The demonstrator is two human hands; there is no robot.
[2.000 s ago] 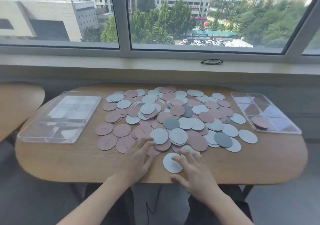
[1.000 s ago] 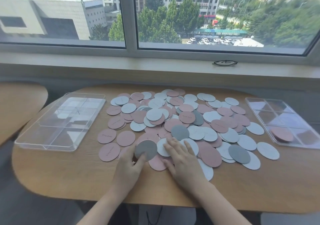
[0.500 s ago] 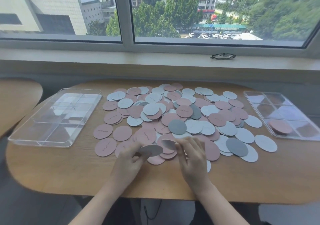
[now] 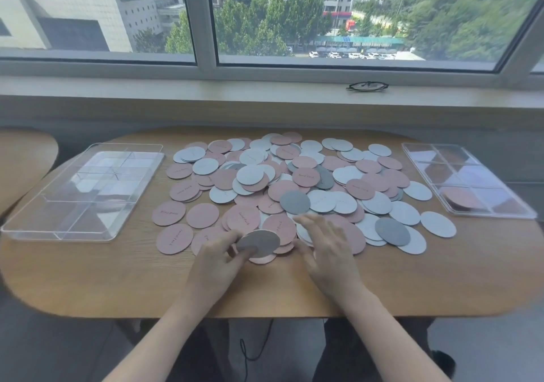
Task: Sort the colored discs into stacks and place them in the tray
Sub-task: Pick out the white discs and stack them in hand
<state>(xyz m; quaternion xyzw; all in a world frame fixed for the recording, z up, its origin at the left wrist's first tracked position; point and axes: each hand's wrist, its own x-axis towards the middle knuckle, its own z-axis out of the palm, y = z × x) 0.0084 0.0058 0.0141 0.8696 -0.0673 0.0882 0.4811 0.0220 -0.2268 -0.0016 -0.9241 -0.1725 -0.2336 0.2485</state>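
Now the left hand (image 4: 219,256) holds a grey disc (image 4: 259,242) pinched between thumb and fingers at the near edge of the pile (image 4: 294,187), lifted a little over the pink discs there; half a second ago the right hand was meeting it at that disc, and a second ago the right palm lay flat on the pile. The right hand (image 4: 326,249) has since let go and drawn to the right, and it hovers just above the discs with its fingers spread and nearly straight, gripping nothing. That suggests a grey stack is starting in the left hand while the right goes for the next one; two more loose greys lie close, one (image 4: 295,202) just beyond the right fingertips and one (image 4: 392,231) further right. Most discs are unsorted on the table (image 4: 117,278). Farther off, the left tray (image 4: 82,190) looks empty, though reflections make that uncertain, and the right tray (image 4: 468,181) has pink discs in a near compartment. Glasses (image 4: 367,86) sit on the sill.
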